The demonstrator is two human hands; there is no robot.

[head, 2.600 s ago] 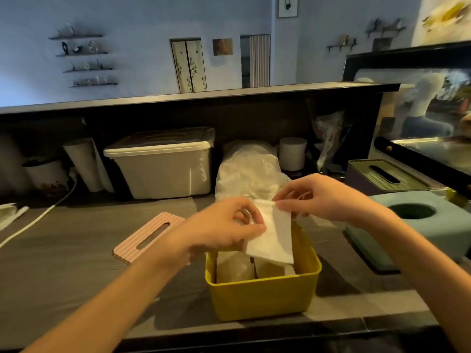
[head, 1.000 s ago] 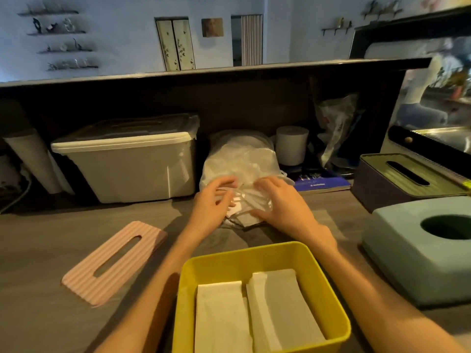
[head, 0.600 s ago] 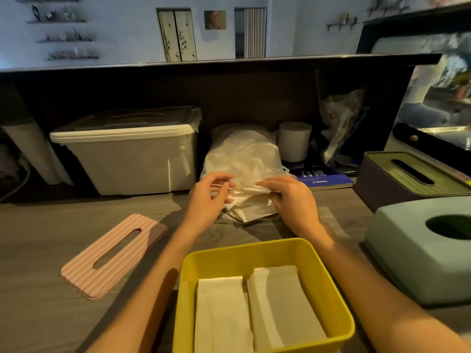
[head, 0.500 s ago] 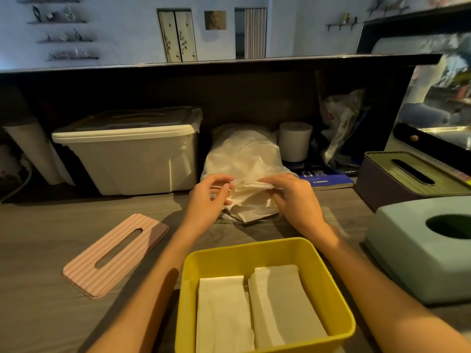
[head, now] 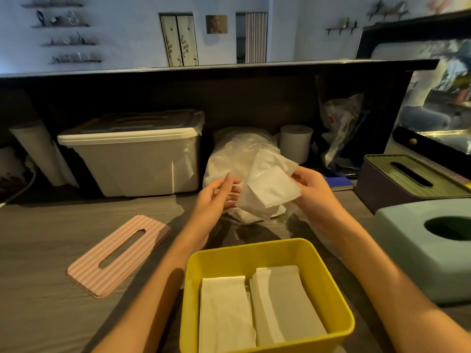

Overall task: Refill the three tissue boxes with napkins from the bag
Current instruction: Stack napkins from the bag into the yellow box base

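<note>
While our arms reach over it, the yellow box (head: 265,253) sits nearest us on the wooden counter (head: 51,250), open-topped, with two folded white napkins (head: 254,299) lying flat side by side inside. Left of the yellow box, apart from it, lies its pink ribbed lid (head: 119,256) with a long slot. Right of the yellow box stands a pale green box (head: 413,250) with a round hole in its top, and behind that one a dark box (head: 397,184) with a slotted olive lid.

Beyond the yellow box our left hand (head: 216,197) is relaxed, fingers straight and loosely spread, the fingertips just touching the edge of a napkin (head: 272,187). Our right hand (head: 313,192) pinches that napkin by its right side, holding it raised over the counter. It is thin, white, crumpled, partly unfolded. Directly behind it the clear plastic bag (head: 229,159) bulges, with more white sheets spilling from its mouth onto the counter.

Farther back from the yellow box, a beige lidded bin (head: 137,159) stands to the left of the bag and a white paper roll (head: 295,141) to its right, under a dark shelf (head: 219,70).
</note>
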